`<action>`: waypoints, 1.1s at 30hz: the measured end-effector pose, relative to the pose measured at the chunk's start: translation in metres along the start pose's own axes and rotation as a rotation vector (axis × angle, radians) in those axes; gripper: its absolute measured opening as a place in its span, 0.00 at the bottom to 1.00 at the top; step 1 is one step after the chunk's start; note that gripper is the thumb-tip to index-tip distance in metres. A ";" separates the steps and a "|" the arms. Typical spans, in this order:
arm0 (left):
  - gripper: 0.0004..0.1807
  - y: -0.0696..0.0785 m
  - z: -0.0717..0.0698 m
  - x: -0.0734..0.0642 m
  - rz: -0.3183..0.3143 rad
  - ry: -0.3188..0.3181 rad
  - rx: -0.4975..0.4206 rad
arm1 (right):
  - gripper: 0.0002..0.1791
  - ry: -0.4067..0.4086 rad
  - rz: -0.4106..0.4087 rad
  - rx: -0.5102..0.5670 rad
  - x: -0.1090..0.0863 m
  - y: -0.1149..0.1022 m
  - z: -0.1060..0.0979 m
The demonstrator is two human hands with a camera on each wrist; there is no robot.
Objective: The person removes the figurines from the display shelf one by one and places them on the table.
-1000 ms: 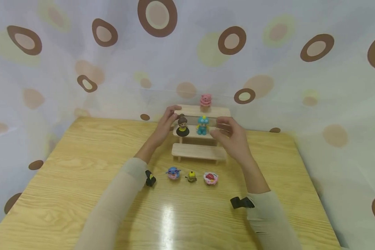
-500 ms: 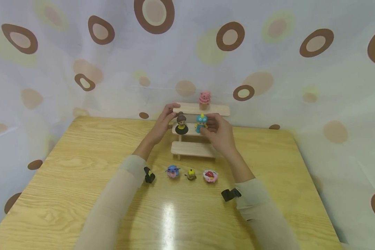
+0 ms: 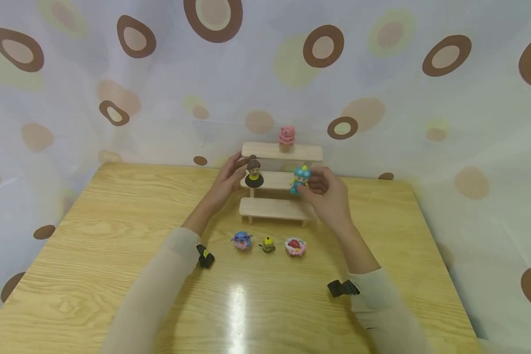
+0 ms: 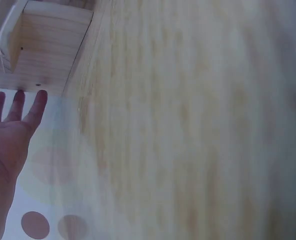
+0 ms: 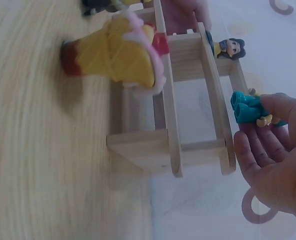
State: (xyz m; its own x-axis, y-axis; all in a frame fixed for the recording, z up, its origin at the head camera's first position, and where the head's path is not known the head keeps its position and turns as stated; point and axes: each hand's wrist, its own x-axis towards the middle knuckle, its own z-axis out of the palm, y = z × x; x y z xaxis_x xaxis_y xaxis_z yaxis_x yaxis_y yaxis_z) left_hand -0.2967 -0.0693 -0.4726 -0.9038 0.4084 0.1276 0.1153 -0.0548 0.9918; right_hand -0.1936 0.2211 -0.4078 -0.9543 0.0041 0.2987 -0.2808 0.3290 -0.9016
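Note:
A three-tier wooden display stand [image 3: 274, 209] stands at the back of the table. My right hand [image 3: 334, 199] pinches a teal figurine [image 3: 302, 176] with a yellow crest by its body. In the right wrist view the figurine's feet [image 5: 245, 114] are off the boards, near the middle step's right end. My left hand [image 3: 223, 187] is at the stand's left side; its straight fingers [image 4: 36, 111] reach the side board in the left wrist view. A brown-haired doll figurine [image 3: 254, 173] sits at the middle step's left end. On the top step is a pink figurine [image 3: 286, 137].
In front of the stand lie a blue figurine [image 3: 242, 241], a small yellow-capped one [image 3: 268, 244] and a pink-and-white one [image 3: 295, 247]. Behind the table [image 3: 137, 216] hangs a dotted cloth [image 3: 168, 98]. Both wrists wear black camera mounts [image 3: 342, 288].
My right hand has come in, taken hold of the teal figurine and shifted it right along the middle step. My left hand has stayed at the stand's left side.

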 end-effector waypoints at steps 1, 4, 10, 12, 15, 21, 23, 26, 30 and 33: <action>0.34 0.000 0.000 -0.001 -0.014 0.005 -0.005 | 0.23 0.002 0.003 -0.005 -0.003 0.000 -0.003; 0.33 -0.003 0.001 -0.001 -0.052 0.016 -0.018 | 0.23 -0.009 0.013 -0.032 -0.012 0.002 -0.013; 0.31 -0.006 0.001 -0.001 -0.063 -0.031 -0.061 | 0.21 -0.059 0.031 -0.090 -0.038 0.006 -0.033; 0.30 -0.005 0.001 0.000 -0.046 -0.045 -0.068 | 0.21 -0.082 0.030 -0.099 -0.045 0.010 -0.040; 0.30 -0.003 0.000 0.001 -0.039 -0.050 -0.063 | 0.21 -0.119 0.039 -0.123 -0.054 0.016 -0.049; 0.30 -0.001 0.001 0.001 -0.058 -0.044 -0.058 | 0.20 -0.187 0.116 -0.184 -0.074 0.024 -0.058; 0.30 -0.001 0.002 0.001 -0.053 -0.042 -0.061 | 0.19 -0.199 0.135 -0.197 -0.079 0.027 -0.057; 0.30 -0.001 0.002 0.001 -0.046 -0.036 -0.071 | 0.19 -0.219 0.147 -0.203 -0.086 0.033 -0.054; 0.30 -0.003 0.002 0.001 -0.047 -0.034 -0.085 | 0.19 -0.260 0.154 -0.200 -0.093 0.040 -0.047; 0.30 -0.004 0.002 0.000 -0.048 -0.036 -0.091 | 0.18 -0.285 0.153 -0.195 -0.095 0.042 -0.045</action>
State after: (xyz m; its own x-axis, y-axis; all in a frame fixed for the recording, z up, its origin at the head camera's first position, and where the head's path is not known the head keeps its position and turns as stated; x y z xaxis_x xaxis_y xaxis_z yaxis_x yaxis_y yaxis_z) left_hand -0.2965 -0.0673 -0.4764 -0.8921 0.4445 0.0816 0.0330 -0.1159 0.9927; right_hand -0.1100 0.2769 -0.4600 -0.9816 -0.1863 0.0413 -0.1340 0.5189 -0.8443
